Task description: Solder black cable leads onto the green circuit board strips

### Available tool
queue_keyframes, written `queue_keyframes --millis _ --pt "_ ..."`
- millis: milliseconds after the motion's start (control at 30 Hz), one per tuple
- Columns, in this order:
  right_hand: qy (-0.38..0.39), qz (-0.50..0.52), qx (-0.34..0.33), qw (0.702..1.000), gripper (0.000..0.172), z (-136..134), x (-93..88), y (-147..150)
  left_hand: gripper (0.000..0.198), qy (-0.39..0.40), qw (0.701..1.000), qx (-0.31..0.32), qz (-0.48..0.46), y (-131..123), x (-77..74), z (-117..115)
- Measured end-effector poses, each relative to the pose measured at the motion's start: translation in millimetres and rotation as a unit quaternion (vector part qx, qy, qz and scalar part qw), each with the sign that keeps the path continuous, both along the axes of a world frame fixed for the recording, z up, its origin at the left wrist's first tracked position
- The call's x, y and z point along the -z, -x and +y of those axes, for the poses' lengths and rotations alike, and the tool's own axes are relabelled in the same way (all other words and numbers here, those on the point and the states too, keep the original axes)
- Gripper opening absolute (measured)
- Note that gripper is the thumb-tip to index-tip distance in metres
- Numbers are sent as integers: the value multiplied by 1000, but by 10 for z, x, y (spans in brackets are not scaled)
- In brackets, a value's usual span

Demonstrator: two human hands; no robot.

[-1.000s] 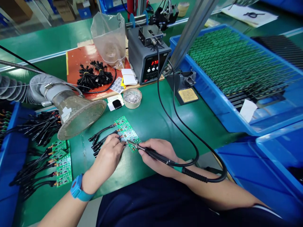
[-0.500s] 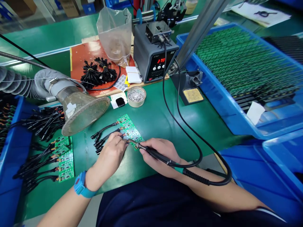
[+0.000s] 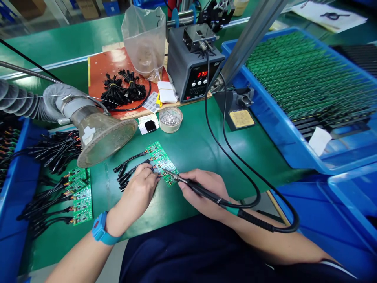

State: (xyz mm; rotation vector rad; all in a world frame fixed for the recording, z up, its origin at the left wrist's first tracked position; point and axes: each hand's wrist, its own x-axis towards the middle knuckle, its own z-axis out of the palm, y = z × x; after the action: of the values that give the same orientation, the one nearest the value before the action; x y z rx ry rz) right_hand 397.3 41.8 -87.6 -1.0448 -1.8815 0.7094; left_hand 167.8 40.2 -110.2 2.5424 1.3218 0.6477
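Note:
A green circuit board panel (image 3: 160, 154) lies on the green bench mat, with black cables (image 3: 129, 162) joined along its left edge. My left hand (image 3: 141, 184) is closed at the panel's lower left edge, its fingertips pinching a cable's thin wire end against the board. In my right hand (image 3: 203, 190) is a soldering iron (image 3: 194, 186), held like a pen. Its metal tip points left over the lower part of the panel; whether it touches the board I cannot tell. The pinched wires are partly hidden by my left fingers.
A fume extraction funnel (image 3: 107, 137) hangs at the left, above finished-looking boards with cables (image 3: 82, 200). Behind are a tub of solder bits (image 3: 171, 120), a soldering station (image 3: 194, 63) showing 370, and an iron stand (image 3: 235, 106). A blue bin (image 3: 282, 141) of boards stands right.
My right hand and the soldering iron have shifted slightly right, and the tip has lifted away from the wire end by my left fingers. My left hand has stayed almost still.

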Motion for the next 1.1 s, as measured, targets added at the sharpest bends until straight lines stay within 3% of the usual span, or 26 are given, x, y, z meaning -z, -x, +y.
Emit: queue_keyframes --millis 633,900,1100 --pt "15 -29 -23 999 5 -10 48 44 18 12 1000 -3 -2 -8 -8 4" --pt "19 7 32 999 6 12 -20 -14 21 10 1000 -6 -5 -17 -13 18" --pt "22 2 26 999 5 16 5 4 21 9 1000 -6 -1 -12 -1 15"
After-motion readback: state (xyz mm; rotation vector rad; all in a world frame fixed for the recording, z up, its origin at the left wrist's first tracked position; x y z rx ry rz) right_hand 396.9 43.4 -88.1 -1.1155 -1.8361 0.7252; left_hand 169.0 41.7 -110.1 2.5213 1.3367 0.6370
